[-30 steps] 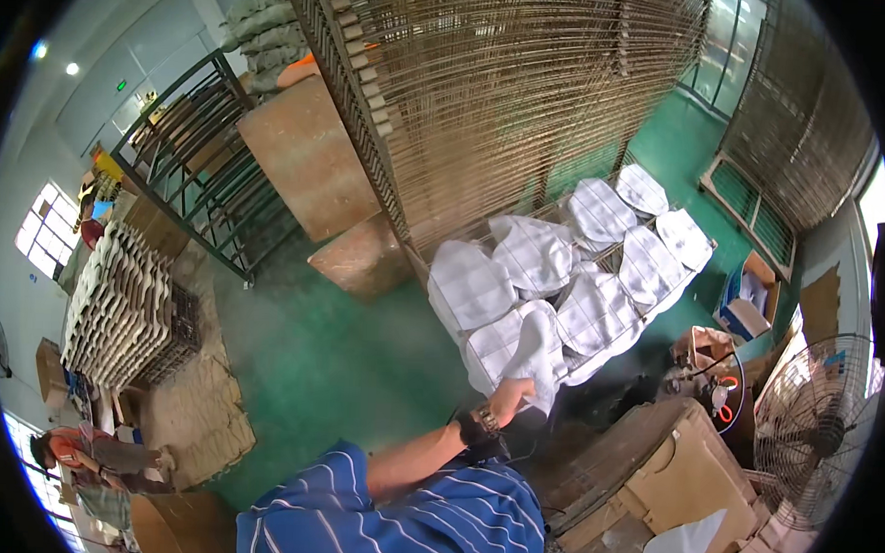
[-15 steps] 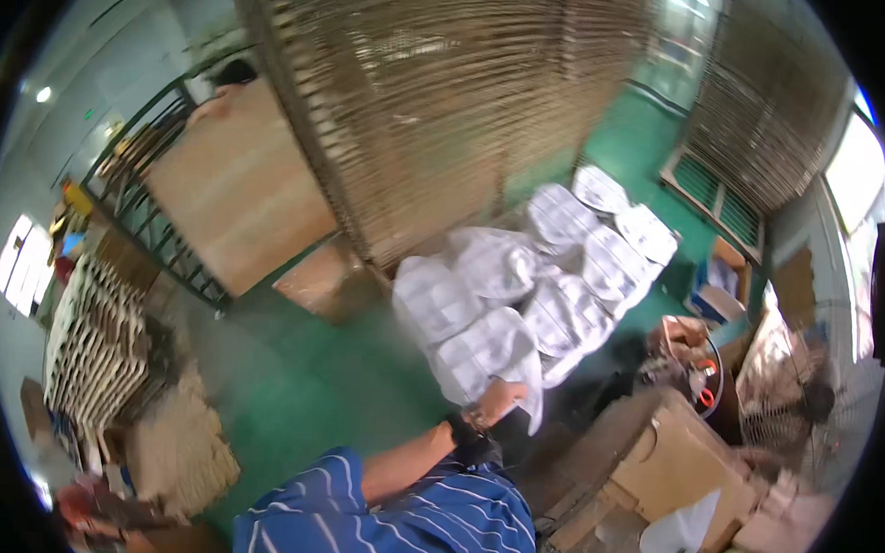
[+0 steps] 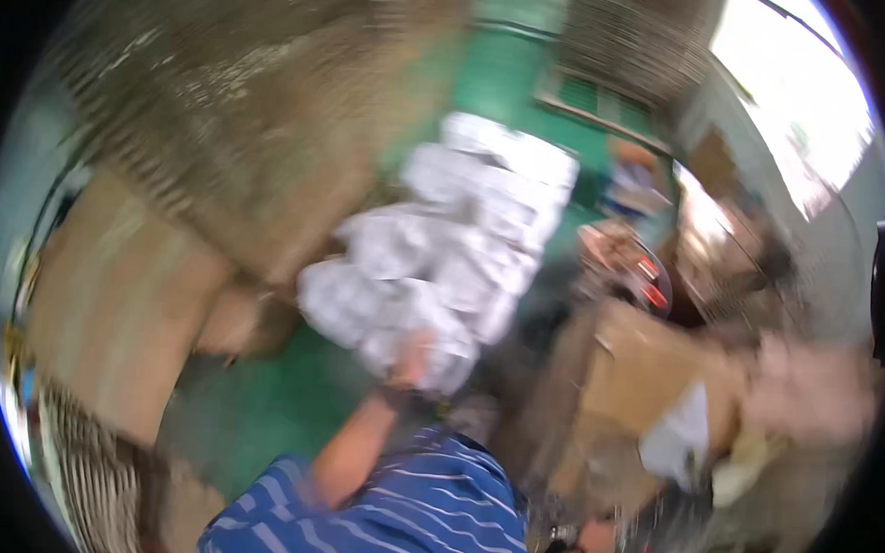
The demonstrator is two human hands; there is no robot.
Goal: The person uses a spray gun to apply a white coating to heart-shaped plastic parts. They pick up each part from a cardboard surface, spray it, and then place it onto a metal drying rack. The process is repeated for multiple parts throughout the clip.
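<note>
Blurred by motion, my left hand (image 3: 412, 355) lies over the nearest of several white, round-edged pieces (image 3: 438, 340). Its fingers are smeared, so whether it grips that piece cannot be made out. The white pieces sit close together in two rows, running away from me beside a tall slatted rack. Low in the picture on the right is my right hand (image 3: 597, 537), with a dark band at the wrist. It is near the worktop's cluttered near end, and its fingers are too blurred to read.
The slatted rack (image 3: 273, 105) stands at the left, a brown board (image 3: 120, 294) beside it. To the right are a cardboard-covered worktop (image 3: 634, 366) bearing a white scoop-like piece (image 3: 676, 436), and a bucket (image 3: 619, 258) with red-handled items. Green floor (image 3: 292, 398) shows between.
The view has swung to the right, so the white pieces and worktop sit further left. My right hand has come into view at the bottom. My left hand is still at the nearest white piece.
</note>
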